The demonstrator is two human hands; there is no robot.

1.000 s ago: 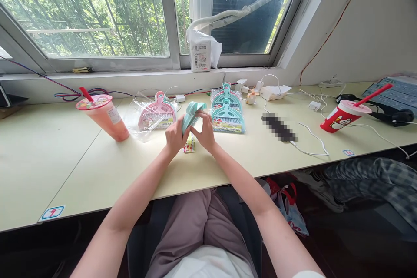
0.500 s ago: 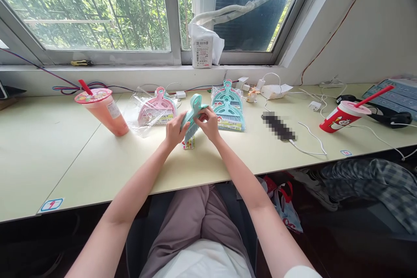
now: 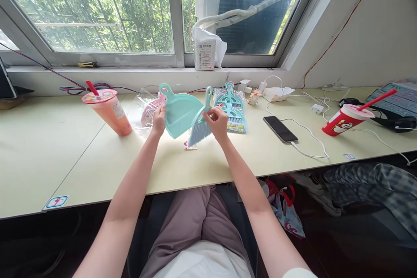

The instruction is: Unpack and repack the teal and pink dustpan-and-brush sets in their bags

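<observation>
My left hand (image 3: 159,120) grips the left edge of a mint-green dustpan (image 3: 181,113), which is tilted up above the table with its pan side showing. In my right hand (image 3: 217,120) is a small mint-green hand brush (image 3: 202,127), pinched near its head, its handle up and grey-blue bristles angled down. The brush and the dustpan are apart at the top; whether they touch lower down I cannot tell. A small printed card (image 3: 190,145) lies on the table below the brush, partly hidden. Behind my left hand sits a wrapped pink dustpan set (image 3: 148,113), mostly covered.
Wrapped mint-green dustpan sets (image 3: 237,117) lie right of my hands. A tilted-looking drink cup (image 3: 112,113) stands at the left, and a red cup (image 3: 342,122) at the right. A phone (image 3: 280,129) charges on a white cable. A person's plaid-clad leg shows below the table, right.
The brush and dustpan, held together before, are now separated. My left hand has moved left with the dustpan, its pan side turned toward me; my right hand holds the brush slightly farther right.
</observation>
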